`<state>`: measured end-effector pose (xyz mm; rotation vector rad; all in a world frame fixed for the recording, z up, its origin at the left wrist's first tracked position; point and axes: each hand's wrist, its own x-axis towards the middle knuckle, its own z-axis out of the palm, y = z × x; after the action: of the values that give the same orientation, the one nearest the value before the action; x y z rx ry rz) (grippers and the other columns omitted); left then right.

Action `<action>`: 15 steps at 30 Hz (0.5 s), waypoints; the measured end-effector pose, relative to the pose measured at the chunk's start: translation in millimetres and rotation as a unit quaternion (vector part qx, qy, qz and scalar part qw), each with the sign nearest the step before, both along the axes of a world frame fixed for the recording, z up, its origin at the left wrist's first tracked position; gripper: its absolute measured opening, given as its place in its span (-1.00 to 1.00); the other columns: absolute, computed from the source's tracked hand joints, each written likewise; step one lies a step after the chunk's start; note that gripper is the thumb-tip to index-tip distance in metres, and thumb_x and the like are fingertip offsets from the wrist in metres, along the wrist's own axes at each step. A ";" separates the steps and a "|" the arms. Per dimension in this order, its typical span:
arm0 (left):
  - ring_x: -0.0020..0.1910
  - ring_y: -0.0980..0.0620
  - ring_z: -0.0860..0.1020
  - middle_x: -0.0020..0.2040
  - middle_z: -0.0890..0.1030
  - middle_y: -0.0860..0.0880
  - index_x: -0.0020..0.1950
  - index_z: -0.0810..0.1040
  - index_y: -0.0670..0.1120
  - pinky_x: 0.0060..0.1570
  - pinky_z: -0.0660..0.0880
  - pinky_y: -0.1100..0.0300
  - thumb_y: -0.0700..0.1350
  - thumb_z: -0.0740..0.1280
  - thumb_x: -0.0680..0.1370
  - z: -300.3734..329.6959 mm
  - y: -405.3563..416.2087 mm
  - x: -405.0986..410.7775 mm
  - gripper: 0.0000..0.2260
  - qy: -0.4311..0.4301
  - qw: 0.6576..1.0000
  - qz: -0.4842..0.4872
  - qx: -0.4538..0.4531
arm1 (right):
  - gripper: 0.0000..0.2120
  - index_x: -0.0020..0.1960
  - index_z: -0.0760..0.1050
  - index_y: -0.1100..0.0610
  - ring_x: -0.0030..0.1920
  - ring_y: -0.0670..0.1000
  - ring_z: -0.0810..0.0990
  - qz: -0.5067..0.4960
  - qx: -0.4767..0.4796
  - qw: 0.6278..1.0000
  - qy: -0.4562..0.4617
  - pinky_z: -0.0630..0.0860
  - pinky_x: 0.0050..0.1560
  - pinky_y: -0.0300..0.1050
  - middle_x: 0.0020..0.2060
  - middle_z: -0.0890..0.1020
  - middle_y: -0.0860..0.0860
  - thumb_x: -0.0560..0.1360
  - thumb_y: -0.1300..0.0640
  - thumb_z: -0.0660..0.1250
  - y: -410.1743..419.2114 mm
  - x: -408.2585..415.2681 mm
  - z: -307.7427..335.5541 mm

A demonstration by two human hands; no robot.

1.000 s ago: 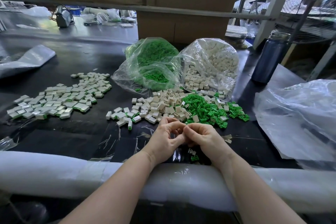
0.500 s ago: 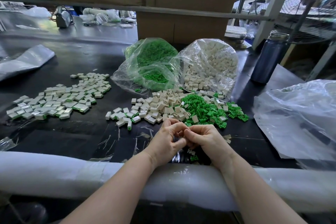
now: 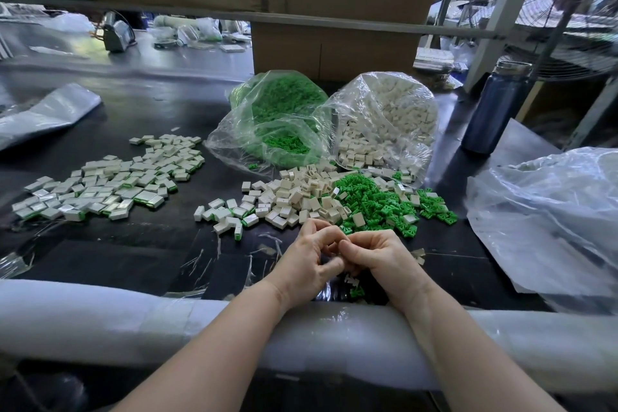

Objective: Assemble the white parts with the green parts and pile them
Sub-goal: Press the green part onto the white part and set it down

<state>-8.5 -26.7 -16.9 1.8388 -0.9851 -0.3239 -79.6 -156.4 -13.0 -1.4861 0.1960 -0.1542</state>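
at lower centre of the frame, left hand [image 3: 309,259] and right hand [image 3: 379,256] meet with curled fingers, their hold hidden, near the white parts [image 3: 294,197].

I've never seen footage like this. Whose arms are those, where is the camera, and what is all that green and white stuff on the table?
No machine here: a person wears a camera on the head, looking down at their own hands. The left hand and right hand meet, fingers curled together; what they pinch is hidden. On the black table lie loose white parts, loose green parts, and a pile of finished pieces to the left. Behind stand a green bag and a white bag.
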 end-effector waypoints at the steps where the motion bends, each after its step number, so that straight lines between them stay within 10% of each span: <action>1: -0.02 0.14 0.43 0.04 0.33 0.03 -0.15 0.46 0.13 0.05 0.39 0.45 -0.28 0.31 0.47 -0.4 -0.2 0.2 -0.73 -0.002 1.000 -0.001 0.002 | -0.88 -0.15 0.64 0.31 -0.35 0.03 0.56 0.000 0.002 1.000 -0.002 0.50 -0.28 -0.18 -0.29 0.61 0.22 0.46 0.31 0.33 -0.3 0.1 -0.4; 15: -0.06 0.11 0.44 0.01 0.32 0.13 -0.09 0.49 0.05 0.03 0.39 0.43 -0.24 0.32 0.49 -1.7 0.1 1.3 -0.83 -0.010 1.000 -0.004 0.018 | -0.89 -0.18 0.65 0.29 -0.36 -0.01 0.59 0.005 0.015 1.000 -0.007 0.53 -0.30 -0.22 -0.35 0.64 0.16 0.42 0.28 0.36 -1.4 -0.3 -1.2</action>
<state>-7.2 -26.6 -18.6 1.8736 -1.0075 -0.3298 -79.9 -157.9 -14.2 -1.4554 0.1792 -0.1536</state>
